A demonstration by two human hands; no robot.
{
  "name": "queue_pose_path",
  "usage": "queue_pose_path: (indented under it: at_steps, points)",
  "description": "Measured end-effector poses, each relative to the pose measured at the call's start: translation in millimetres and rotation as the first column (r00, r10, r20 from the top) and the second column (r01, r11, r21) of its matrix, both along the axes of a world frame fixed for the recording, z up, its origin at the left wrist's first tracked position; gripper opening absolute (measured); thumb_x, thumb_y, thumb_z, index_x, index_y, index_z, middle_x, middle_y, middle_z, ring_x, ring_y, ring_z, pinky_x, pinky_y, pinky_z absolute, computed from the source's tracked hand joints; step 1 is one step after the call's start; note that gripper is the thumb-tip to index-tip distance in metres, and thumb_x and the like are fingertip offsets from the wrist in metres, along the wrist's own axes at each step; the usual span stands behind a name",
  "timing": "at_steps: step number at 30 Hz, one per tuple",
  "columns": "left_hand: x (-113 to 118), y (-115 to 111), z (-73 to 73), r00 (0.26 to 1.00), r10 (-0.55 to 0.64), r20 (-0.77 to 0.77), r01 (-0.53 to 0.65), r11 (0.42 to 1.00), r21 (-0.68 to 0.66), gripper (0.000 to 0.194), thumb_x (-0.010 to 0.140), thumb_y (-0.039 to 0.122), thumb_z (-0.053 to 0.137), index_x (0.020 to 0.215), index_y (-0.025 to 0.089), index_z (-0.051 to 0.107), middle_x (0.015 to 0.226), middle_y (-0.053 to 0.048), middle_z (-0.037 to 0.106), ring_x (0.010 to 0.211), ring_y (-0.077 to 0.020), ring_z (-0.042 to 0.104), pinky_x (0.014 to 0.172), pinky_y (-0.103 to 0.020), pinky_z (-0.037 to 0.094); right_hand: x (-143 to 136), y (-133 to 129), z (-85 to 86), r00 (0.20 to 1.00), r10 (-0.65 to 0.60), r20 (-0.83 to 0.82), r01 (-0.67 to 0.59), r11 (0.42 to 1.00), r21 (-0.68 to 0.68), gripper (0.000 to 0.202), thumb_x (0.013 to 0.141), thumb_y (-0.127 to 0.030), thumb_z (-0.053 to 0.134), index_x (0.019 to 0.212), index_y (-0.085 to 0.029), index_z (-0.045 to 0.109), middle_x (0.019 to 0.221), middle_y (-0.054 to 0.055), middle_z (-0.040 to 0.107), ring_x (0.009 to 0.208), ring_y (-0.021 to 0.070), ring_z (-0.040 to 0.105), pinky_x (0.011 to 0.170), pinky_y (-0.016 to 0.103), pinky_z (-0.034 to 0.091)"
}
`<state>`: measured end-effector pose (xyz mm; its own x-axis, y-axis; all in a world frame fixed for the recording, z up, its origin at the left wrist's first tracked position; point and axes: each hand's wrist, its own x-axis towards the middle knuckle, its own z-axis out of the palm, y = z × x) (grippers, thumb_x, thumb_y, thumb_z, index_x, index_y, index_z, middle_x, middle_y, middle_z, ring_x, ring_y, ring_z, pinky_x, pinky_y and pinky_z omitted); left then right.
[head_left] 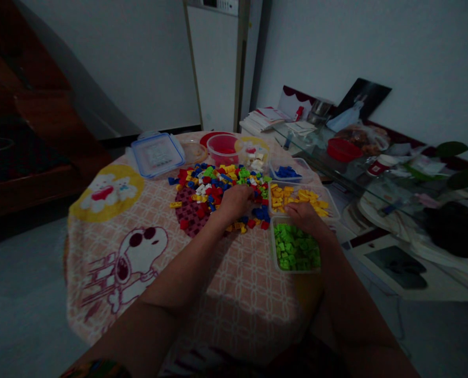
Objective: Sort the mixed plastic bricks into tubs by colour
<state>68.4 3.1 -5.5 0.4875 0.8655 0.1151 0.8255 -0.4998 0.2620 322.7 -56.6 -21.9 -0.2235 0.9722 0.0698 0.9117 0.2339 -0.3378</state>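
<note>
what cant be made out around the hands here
Head view: whether the left hand holds any small multicoloured plastic bricks; its own back hides this.
Head view: whether the right hand does; too dark and small.
Head view: the clear rectangular plastic box of green bricks, upper right corner; the right wrist covers it.

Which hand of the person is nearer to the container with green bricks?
Right. The right hand is at the yellow bricks, just beyond the green-brick container; the left hand is farther off, at the mixed pile.

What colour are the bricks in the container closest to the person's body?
The bricks there are bright green, seen best in the head view.
</note>
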Motion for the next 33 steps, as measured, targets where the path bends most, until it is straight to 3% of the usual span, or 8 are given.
queue_pose_path:
  at_steps: [3,7,13,22,27,30,33]
  points:
    - [2.1,-4.1,5.7,0.996,-0.087,-0.008,0.086,0.994,-0.072,0.017,0.088,0.021,0.066,0.098,0.022,0.080,0.099,-0.008,0.079,0.096,-0.0244,0.073,0.083,-0.029,0.053,0.9,0.7,-1.0,1.000,0.010,0.000,-0.010,1.000,-0.001,0.034,0.098,-0.029,0.040,0.069,-0.022,0.056,0.067,0.003,0.058,0.064,0.0173,0.049,0.067,0.030,0.034]
    - [9.0,-14.1,8.5,0.974,-0.172,-0.149,0.144,0.972,-0.184,0.011,0.083,0.029,0.075,0.086,0.020,0.081,0.086,-0.010,0.078,0.091,-0.0271,0.074,0.077,-0.029,0.053,0.4,0.6,-0.5,1.000,-0.011,0.025,0.012,1.000,-0.008,0.033,0.097,-0.029,0.042,0.069,-0.022,0.057,0.067,0.003,0.058,0.065,0.0176,0.049,0.067,0.030,0.033]
    - [19.6,-21.7,3.7,0.949,-0.183,-0.258,0.142,0.975,-0.170,0.034,0.087,0.043,0.072,0.105,0.015,0.079,0.102,-0.018,0.078,0.106,-0.0340,0.074,0.087,-0.036,0.056,-1.7,-1.2,1.4,1.000,0.002,0.002,-0.002,1.000,0.012,0.033,0.097,-0.028,0.042,0.066,-0.022,0.051,0.065,0.002,0.056,0.063,0.0161,0.046,0.066,0.029,0.031]
    - [21.5,-24.4,10.1,0.958,-0.154,-0.241,0.101,0.970,-0.221,0.035,0.086,0.041,0.070,0.107,0.014,0.078,0.102,-0.018,0.078,0.105,-0.0336,0.074,0.086,-0.036,0.056,0.6,-0.2,-1.4,0.999,0.010,-0.051,-0.009,1.000,0.018,0.032,0.097,-0.030,0.042,0.066,-0.023,0.048,0.063,0.001,0.052,0.063,0.0160,0.045,0.065,0.029,0.031]
    - [10.5,-14.5,10.3,0.984,-0.122,-0.129,0.092,0.972,-0.218,0.021,0.082,0.029,0.070,0.097,0.017,0.080,0.099,-0.013,0.079,0.097,-0.0283,0.075,0.078,-0.031,0.054,0.7,-0.6,-1.1,1.000,0.005,-0.022,-0.005,1.000,0.017,0.030,0.097,-0.028,0.042,0.068,-0.023,0.049,0.066,0.002,0.054,0.065,0.0162,0.047,0.067,0.029,0.032]
    - [6.8,-7.4,7.3,0.991,-0.100,0.090,0.113,0.981,-0.160,0.018,0.084,0.023,0.068,0.098,0.017,0.078,0.094,-0.007,0.079,0.088,-0.0217,0.074,0.078,-0.027,0.052,1.3,0.5,-1.5,1.000,0.004,-0.003,-0.004,1.000,-0.004,0.031,0.097,-0.029,0.042,0.067,-0.023,0.047,0.065,0.002,0.053,0.063,0.0159,0.045,0.066,0.030,0.031]
    - [13.3,-6.9,0.6,0.932,-0.097,0.348,0.150,0.980,-0.128,0.016,0.083,0.020,0.070,0.098,0.016,0.075,0.087,-0.004,0.078,0.080,-0.0170,0.071,0.075,-0.024,0.051,1.9,1.9,-2.8,1.000,-0.004,0.010,0.004,1.000,-0.002,0.030,0.097,-0.029,0.042,0.067,-0.023,0.047,0.065,0.002,0.053,0.063,0.0162,0.045,0.066,0.030,0.030]
